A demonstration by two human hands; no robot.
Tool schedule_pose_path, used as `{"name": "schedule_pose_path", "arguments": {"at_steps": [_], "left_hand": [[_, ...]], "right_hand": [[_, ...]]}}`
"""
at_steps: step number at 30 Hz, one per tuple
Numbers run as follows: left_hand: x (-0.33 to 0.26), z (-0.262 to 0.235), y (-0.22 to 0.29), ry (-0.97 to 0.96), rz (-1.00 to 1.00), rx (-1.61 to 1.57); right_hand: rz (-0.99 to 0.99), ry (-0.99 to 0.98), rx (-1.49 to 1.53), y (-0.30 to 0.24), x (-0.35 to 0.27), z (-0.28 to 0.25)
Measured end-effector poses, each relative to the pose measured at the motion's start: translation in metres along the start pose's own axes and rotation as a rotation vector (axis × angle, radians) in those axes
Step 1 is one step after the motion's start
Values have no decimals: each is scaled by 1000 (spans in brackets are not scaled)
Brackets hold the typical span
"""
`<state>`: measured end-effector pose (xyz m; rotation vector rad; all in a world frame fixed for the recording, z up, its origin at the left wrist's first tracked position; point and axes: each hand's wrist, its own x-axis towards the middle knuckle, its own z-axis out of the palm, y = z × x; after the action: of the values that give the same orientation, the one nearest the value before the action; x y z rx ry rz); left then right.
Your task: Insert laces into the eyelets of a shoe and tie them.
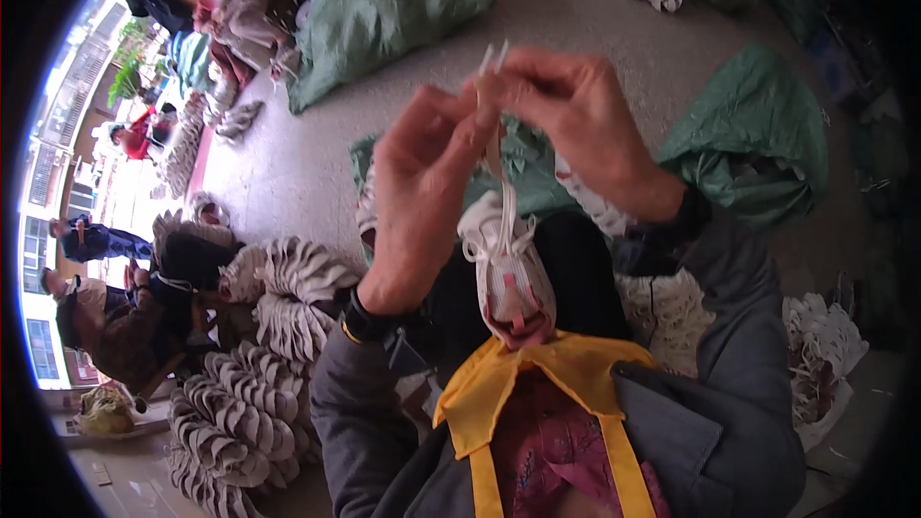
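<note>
A pale sneaker [511, 280] with pink parts lies on my lap, its heel opening toward me. White shoelaces [508, 213] rise from its front up to my two raised hands. My left hand [420, 175] pinches the laces between thumb and fingertips. Close against it, my right hand [585, 110] is closed on the laces too, with the lace tips sticking up just above the fingers. Exactly how the strands cross between the fingers is hidden. A yellow apron [518, 379] covers my front, below the shoe's heel.
Rows of stacked pale shoe pieces [240, 412] stand on the floor at left. A large green sack [393, 14] lies ahead, and another green sack [748, 129] is at right. More pale shoes [820, 355] are piled at far right. Other people [235, 10] sit at the left.
</note>
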<state>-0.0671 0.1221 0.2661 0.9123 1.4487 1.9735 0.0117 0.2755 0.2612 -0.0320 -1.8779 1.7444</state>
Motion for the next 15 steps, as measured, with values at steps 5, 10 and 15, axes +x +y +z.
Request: {"name": "schedule_pose_path", "arguments": {"at_steps": [5,10,15], "left_hand": [[-15,-11,-11,3,70,113],[-56,-49,-68,-79,19,585],[-90,-60,-136,-141,23,789]], "right_hand": [[-76,-197,-61,-17,11,-3],[-228,-352,-63,-57,17,-16],[-186,-262,-236,-84,0,-43]]}}
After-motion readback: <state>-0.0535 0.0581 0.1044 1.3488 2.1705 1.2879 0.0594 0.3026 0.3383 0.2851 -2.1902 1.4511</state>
